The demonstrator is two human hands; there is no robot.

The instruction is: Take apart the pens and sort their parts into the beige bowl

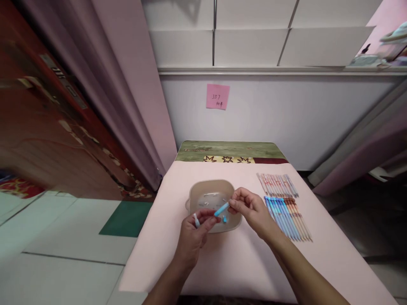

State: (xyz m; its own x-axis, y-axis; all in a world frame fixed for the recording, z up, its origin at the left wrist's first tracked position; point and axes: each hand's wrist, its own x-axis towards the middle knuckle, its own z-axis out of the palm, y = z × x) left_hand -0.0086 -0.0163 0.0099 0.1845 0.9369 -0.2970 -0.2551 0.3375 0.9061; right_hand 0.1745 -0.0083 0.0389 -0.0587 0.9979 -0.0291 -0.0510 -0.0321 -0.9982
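Over a beige plastic basin [194, 190], a bright blue pen part [221, 209] spans the gap between both hands. My left hand [192, 237] is closed, its fingertips at the lower end of that blue part. A pale, narrow-tipped pen piece [196, 221] also sits among its fingers. At the upper end of the blue part, my right hand [251, 207] pinches with thumb and fingers. Inside the basin lie a small blue piece [224, 219] and several small white pieces [206, 203]. My fingers hide both ends of the blue part.
Right of the basin, blue pens [281, 218] and brown-topped pens [299, 220] lie in a row, with pale reddish-patterned pens [276, 185] behind. A pink cloth [171, 199] covers most of the table. A pink note [218, 96] is on the wall; a wooden door [63, 127] stands left.
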